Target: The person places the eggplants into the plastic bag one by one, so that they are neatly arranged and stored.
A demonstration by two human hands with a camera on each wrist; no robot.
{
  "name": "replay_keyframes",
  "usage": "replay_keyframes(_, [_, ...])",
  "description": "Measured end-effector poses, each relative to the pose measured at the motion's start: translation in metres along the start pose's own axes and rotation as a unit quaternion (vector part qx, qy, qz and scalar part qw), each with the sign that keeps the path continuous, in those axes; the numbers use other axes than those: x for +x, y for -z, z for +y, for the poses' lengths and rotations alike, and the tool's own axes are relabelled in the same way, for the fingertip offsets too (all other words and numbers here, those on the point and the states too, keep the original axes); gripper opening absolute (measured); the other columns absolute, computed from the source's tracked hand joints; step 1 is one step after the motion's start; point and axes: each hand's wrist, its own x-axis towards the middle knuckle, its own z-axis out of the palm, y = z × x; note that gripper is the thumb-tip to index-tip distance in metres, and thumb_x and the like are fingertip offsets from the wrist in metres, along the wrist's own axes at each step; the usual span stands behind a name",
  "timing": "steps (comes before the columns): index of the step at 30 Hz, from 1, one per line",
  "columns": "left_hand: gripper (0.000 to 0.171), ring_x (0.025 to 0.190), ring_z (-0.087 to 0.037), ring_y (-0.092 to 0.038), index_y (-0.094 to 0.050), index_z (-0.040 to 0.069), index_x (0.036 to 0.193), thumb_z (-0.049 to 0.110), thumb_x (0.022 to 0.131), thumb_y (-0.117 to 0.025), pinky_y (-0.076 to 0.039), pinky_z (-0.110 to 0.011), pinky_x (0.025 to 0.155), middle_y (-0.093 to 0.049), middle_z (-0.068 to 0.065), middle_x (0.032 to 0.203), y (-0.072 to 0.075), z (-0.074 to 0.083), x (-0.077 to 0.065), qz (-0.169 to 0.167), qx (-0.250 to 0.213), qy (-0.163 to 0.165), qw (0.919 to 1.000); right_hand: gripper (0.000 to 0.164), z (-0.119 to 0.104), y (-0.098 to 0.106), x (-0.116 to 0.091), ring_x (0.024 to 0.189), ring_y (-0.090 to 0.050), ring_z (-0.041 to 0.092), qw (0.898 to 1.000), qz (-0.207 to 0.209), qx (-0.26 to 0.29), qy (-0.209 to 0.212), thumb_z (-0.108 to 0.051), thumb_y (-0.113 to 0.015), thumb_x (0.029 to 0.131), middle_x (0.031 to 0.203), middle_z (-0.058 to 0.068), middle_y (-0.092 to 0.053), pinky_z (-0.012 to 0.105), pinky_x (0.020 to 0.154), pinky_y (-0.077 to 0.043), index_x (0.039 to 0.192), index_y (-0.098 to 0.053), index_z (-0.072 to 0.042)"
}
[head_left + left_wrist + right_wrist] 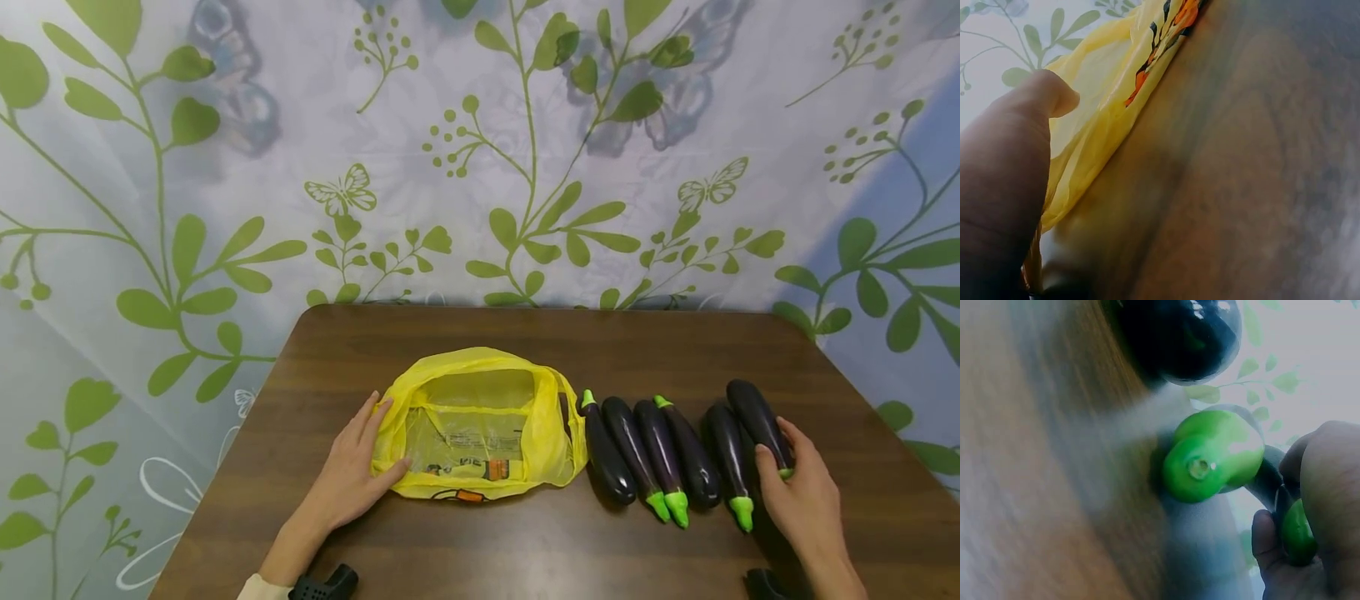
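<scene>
So I've got the right hand (813, 496) gripping the eggplant (757, 421) at the far right of the bunch, and honestly the hold is right down at the stem end: thumb on the left side, fingers curled round the right, green cap tucked in between them. The fat dark end sticks out past the fingertips toward the back of the table (525, 542). Right wrist cam agrees, I can see the green cap sitting between thumb and fingers. The five other eggplants (663, 454) lie side by side just left of that thumb, three with green caps facing me and two flipped the other way. Can't tell from here if the gripped one is touching its neighbour. Left hand's over at the yellow bag (547, 442), fingers pretty straight along its left edge, thumb spread away from them and reaching over the near-left rim. It's touching the plastic, but I can't tell how firmly. Bag's mouth gapes wide, and its right side sits right up against the leftmost eggplant.
</scene>
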Motion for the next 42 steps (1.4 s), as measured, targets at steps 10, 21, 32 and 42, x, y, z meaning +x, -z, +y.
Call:
replay_keyframes(10, [0.082, 0.149, -0.046, -0.032, -0.032, 0.025, 0.163, 0.042, 0.095, -0.073, -0.031, -0.075, 0.110, -0.026, -0.022, 0.167, -0.001, -0.002, -0.001, 0.006, 0.017, -0.020, 0.9996, 0.060, -0.009, -0.001, -0.002, 0.119, -0.047, 0.055, 0.999, 0.039, 0.018, 0.001, -0.015, -0.055, 0.103, 0.142, 0.039, -0.047, 0.068, 0.091, -0.036, 0.158, -0.036, 0.000])
replay_keyframes(21, [0.071, 0.150, -0.046, -0.030, -0.042, 0.022, 0.157, 0.038, 0.095, -0.074, -0.030, -0.075, 0.110, -0.029, -0.023, 0.165, -0.001, -0.002, -0.002, 0.006, -0.002, -0.027, 0.9996, 0.057, -0.018, -0.004, -0.006, 0.119, -0.053, 0.053, 0.997, 0.078, 0.019, 0.012, -0.011, -0.062, 0.100, 0.139, 0.036, -0.054, 0.063, 0.092, -0.037, 0.155, -0.047, -0.008])
replay_keyframes(32, [0.072, 0.149, -0.046, -0.033, -0.040, 0.020, 0.158, 0.042, 0.097, -0.071, -0.028, -0.072, 0.114, -0.034, -0.023, 0.163, -0.001, -0.001, -0.003, -0.013, 0.008, -0.012, 0.9998, 0.057, -0.023, -0.007, -0.012, 0.125, -0.054, 0.054, 0.995, 0.097, 0.033, 0.001, -0.010, -0.065, 0.098, 0.145, 0.030, -0.055, 0.059, 0.096, -0.037, 0.153, -0.052, -0.015])
replay_keyframes(42, [0.073, 0.150, -0.043, -0.033, -0.041, 0.016, 0.158, 0.043, 0.097, -0.070, -0.025, -0.069, 0.117, -0.036, -0.021, 0.163, -0.002, -0.001, -0.002, -0.013, 0.005, -0.016, 0.9998, 0.058, -0.031, -0.008, -0.013, 0.127, -0.054, 0.047, 0.996, 0.076, 0.038, -0.012, -0.012, -0.062, 0.099, 0.148, 0.025, -0.054, 0.051, 0.098, -0.038, 0.155, -0.050, -0.020])
